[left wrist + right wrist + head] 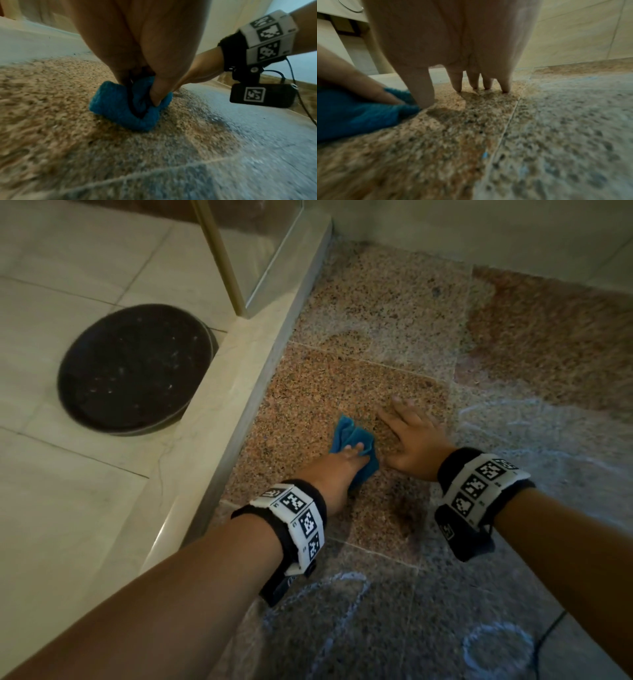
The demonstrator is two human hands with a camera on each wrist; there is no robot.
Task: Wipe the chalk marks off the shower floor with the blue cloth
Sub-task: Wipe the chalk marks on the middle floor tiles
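The left hand (337, 465) grips the bunched blue cloth (356, 443) against the shower floor (376, 313) mid-wipe; the right hand (411, 436) braces flat, fingers spread. Next, the cloth likely needs carrying toward the nearer chalk marks (496, 648).

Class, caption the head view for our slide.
Left hand wipes granite shower floor with blue cloth; right hand braces.

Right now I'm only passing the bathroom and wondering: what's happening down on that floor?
A person is wiping chalk off the shower floor. The left hand grips a bunched blue cloth and presses it on the speckled stone, near the pale curb. The right hand rests flat beside it, fingers spread. The tile under the hands looks clean; chalk marks remain nearer the person and to the right.
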